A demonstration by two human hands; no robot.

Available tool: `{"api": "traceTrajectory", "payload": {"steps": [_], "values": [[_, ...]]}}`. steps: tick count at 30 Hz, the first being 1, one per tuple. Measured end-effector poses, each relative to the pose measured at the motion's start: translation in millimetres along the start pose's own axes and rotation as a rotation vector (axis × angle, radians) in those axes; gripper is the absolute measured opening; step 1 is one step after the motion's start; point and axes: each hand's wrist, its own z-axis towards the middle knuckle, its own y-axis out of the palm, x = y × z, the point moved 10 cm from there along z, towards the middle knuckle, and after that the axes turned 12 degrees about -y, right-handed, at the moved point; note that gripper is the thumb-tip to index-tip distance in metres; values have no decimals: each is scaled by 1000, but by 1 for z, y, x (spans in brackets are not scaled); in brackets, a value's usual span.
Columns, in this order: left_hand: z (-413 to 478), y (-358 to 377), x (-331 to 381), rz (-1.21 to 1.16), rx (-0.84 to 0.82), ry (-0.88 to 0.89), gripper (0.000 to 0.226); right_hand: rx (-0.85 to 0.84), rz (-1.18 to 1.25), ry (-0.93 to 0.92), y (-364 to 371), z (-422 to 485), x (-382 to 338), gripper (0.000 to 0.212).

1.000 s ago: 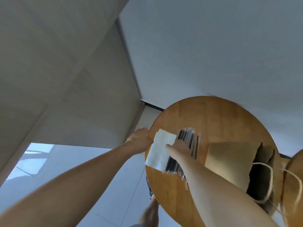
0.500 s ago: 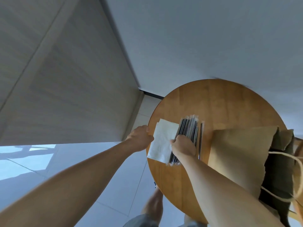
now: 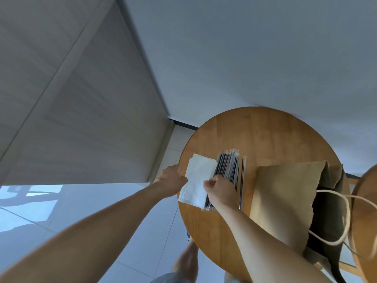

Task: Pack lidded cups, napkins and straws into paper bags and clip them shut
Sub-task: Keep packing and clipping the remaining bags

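Two hands: the left hand (image 3: 172, 180) and the right hand (image 3: 219, 187) both reach to the left part of the round wooden table (image 3: 265, 135).
Napkins (image 3: 196, 180): a white stack lying flat on the table's left part, its near corner reaching the rim.
Straws (image 3: 228, 168): a bundle of dark straws in clear wrappers, flat on the table and touching the napkins' right side.
Left hand: at the table's left rim, thumb on top just beside the napkins' left edge. The other fingers are hidden below the rim, so what they hold cannot be told.
Right hand: fingers curled tight, their tips pinching the right edge of the napkins. The hand lies across the straws.
Single straw (image 3: 242, 180): alone on the table, between the bundle and the paper bag (image 3: 285, 201).
Paper bag: brown, on its side on the table's right part, mouth open toward the right rim. Its inside is too dark to see.
Cord handles (image 3: 344, 211): pale loops at the bag's mouth.
Second table (image 3: 365, 221): just beside the table's right rim.
Floor (image 3: 61, 201): pale tiles below the table's left side.
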Motion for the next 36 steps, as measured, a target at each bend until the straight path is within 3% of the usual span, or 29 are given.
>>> {"api": "traceTrajectory", "payload": {"steps": [2, 6, 11, 14, 17, 22, 27, 36], "values": [[0, 0, 1, -34, -17, -10, 46, 47, 316, 75, 1, -4, 7, 7], [-1, 4, 5, -190, -75, -61, 46, 182, 824, 177, -6, -7, 14, 12], [-7, 30, 18, -585, -351, -77, 35, 118, 1157, 175, 0, -3, 4, 26], [-3, 30, 21, -630, -265, -75, 12, 223, 926, 128, -11, -1, 18, 15], [-1, 27, 18, -578, -177, -83, 19, 379, 589, 212, -25, -7, 60, 7], [-2, 31, 14, -492, -149, -87, 27, 271, 76, 356, -21, -15, 112, 29], [-4, 40, 11, -460, -172, -100, 30, 233, -12, 333, -17, -11, 117, 32], [-11, 45, 16, -409, -178, -87, 28, 209, 155, 374, -11, -9, 123, 26]]}}
